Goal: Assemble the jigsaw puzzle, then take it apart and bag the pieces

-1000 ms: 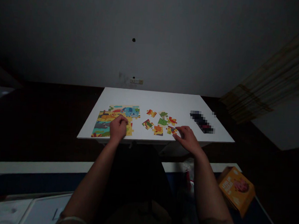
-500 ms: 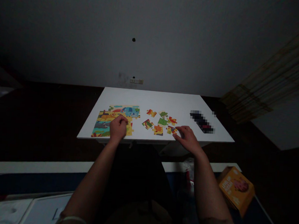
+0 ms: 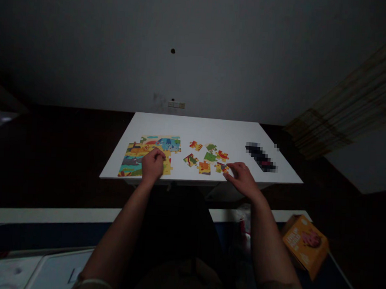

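My left hand (image 3: pixel 152 164) rests, fingers curled in, on the partly joined jigsaw puzzle (image 3: pixel 132 161), covering some of its middle; nothing shows in its fingers. Animals on yellow, green and blue ground make up the puzzle's picture, with a blue elephant section (image 3: pixel 168 144) at its upper right. At the right of the loose pieces, my right hand (image 3: pixel 241 178) has thumb and index finger at the edge of a colourful puzzle piece (image 3: pixel 221 167), which lies flat. Close by are an orange piece (image 3: pixel 204 168), a green piece (image 3: pixel 209 157) and several others.
The white table (image 3: pixel 194 129) holds a dark, pixelated object (image 3: pixel 260 157) on its right side. A bench behind me carries an orange puzzle box (image 3: pixel 305 245) and a clear plastic bag (image 3: pixel 243 213). A wall with sockets (image 3: pixel 176 104) stands beyond the table.
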Tool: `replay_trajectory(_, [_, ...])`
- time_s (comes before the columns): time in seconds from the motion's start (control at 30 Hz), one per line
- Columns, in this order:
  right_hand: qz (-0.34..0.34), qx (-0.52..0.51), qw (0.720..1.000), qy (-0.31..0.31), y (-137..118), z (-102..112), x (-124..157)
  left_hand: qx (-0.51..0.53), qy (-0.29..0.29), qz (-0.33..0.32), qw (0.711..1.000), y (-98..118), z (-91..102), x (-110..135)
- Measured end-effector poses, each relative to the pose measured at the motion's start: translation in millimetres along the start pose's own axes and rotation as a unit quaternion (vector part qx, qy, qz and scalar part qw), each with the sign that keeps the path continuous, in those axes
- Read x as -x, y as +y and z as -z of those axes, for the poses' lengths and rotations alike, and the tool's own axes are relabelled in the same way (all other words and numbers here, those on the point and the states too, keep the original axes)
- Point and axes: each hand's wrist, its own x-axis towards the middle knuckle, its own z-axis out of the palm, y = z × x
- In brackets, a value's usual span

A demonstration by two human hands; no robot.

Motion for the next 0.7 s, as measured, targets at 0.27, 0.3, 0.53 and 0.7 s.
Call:
replay_trajectory(0.27, [0.004,0.005,1.000,0.004,-2.1,0.5,0.9,0.002,-0.002,0.002,1.000,0.6,-0.3,-0.6])
replay_trajectory(0.3, [0.005,0.004,1.000,0.003,-1.6,0.4,0.9,0.003,-0.003,0.003,1.000,0.8,-0.2,-0.3])
replay_trajectory(0.53, [0.003,-0.013,1.000,0.006,13.2,-2.3,-2.9,-0.002,-0.013,0.000,1.000,1.1,2.4,1.3])
replay_trajectory(0.7, [-0.003,-0.010,0.999,0.036,-3.8,-2.1,-3.6,0.013,-0.014,-0.006,1.000,-1.0,1.9,1.2])
